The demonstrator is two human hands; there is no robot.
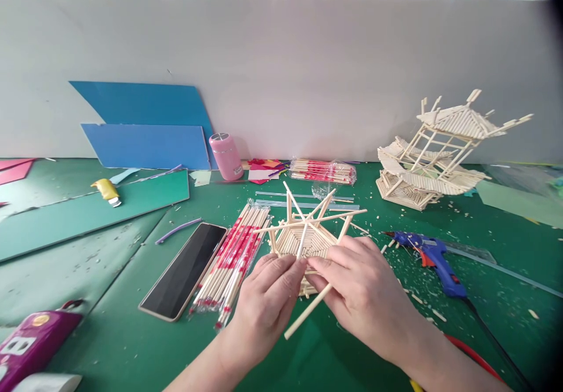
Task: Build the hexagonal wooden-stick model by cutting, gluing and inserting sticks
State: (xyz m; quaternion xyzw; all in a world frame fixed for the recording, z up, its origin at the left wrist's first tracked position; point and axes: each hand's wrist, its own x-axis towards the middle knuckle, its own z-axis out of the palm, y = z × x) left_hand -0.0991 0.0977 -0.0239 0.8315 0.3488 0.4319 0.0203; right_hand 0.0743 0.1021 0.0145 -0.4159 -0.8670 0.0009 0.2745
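Left hand (268,298) and right hand (360,292) both pinched closed on a pale round wooden stick (308,310), held slanted just above the green mat (132,321), touching the near edge of the flat hexagonal stick-built panel (303,239). Judgement: steady the panel, align the stick flush before fixing. Blue glue gun (433,260) lay near right.
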